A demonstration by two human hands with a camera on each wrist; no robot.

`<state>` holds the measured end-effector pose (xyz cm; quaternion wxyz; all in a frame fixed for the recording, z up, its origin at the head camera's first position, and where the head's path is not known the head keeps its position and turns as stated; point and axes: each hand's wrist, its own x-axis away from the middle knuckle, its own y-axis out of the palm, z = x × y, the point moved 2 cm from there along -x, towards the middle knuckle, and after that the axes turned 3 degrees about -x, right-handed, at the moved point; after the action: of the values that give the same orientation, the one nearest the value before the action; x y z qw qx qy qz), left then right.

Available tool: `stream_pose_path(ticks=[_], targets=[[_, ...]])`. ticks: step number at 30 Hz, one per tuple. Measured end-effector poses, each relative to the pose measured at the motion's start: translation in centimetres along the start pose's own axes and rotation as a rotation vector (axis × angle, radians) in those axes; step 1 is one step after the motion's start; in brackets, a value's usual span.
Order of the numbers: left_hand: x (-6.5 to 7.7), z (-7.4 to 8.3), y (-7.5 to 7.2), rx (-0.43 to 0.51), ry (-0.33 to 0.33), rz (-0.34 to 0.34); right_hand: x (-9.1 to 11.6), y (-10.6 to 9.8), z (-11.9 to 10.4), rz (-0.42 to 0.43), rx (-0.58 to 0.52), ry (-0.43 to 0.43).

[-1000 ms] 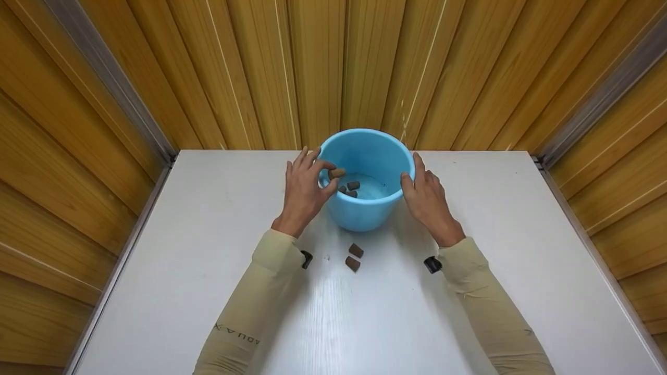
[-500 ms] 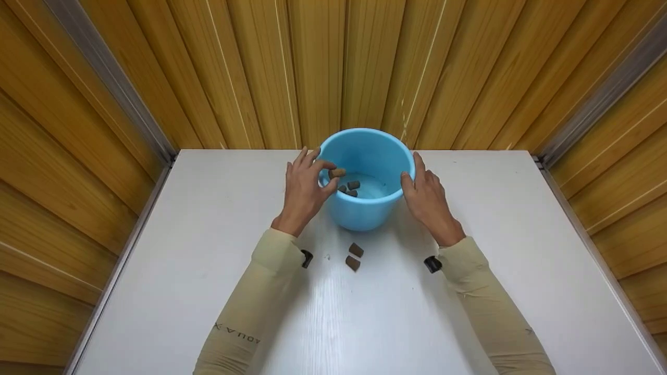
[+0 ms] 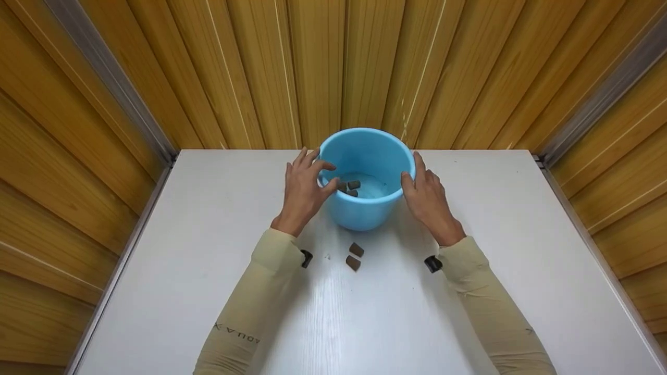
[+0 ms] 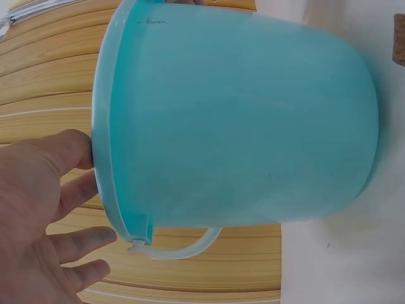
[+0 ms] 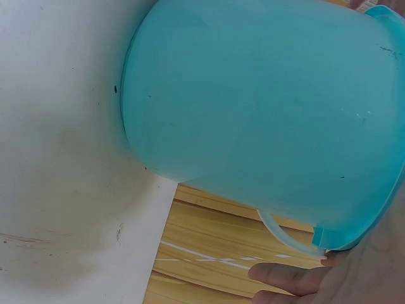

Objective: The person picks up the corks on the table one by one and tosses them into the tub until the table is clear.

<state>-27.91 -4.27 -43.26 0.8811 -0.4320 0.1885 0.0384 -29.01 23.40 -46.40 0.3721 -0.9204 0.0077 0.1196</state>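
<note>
A light blue bucket (image 3: 365, 213) stands upright on the table. Inside it lie several brown cork stoppers (image 3: 354, 185), near the left side of its floor. My left hand (image 3: 302, 190) is over the bucket's left rim, thumb and index finger apart with nothing between them; in the left wrist view its fingertips (image 4: 79, 149) are right at the rim. At the right side my right hand (image 3: 428, 198) holds the rim, thumb on the inner side and fingers outside. Two more cork stoppers (image 3: 356, 250) lie on the table in front of the bucket.
The white table (image 3: 208, 219) meets a wood-patterned wall (image 3: 312, 73) right behind the bucket, with similar walls on both sides. A pale bucket handle (image 4: 190, 250) hangs on the bucket's far side.
The cork stopper pinched by my left hand has been let go and dropped into the bucket. Both hands and the bucket have stayed in place.
</note>
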Motion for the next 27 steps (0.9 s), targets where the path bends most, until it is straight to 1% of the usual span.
stream_pose_path(ticks=[7, 14, 18, 27], targets=[[0.3, 0.1, 0.1, 0.002, 0.005, 0.023, 0.0, 0.0, 0.0, 0.010, 0.004, -0.004], [0.9, 0.0, 0.1, -0.032, 0.056, 0.097, 0.0, -0.1, -0.1, 0.019, 0.005, -0.015], [1.3, 0.1, -0.1, -0.031, 0.041, 0.118, 0.0, -0.1, -0.2, 0.016, 0.009, -0.014], [2.9, 0.2, -0.2, 0.015, -0.001, 0.157, 0.2, -0.1, 0.0, 0.011, 0.006, -0.015]])
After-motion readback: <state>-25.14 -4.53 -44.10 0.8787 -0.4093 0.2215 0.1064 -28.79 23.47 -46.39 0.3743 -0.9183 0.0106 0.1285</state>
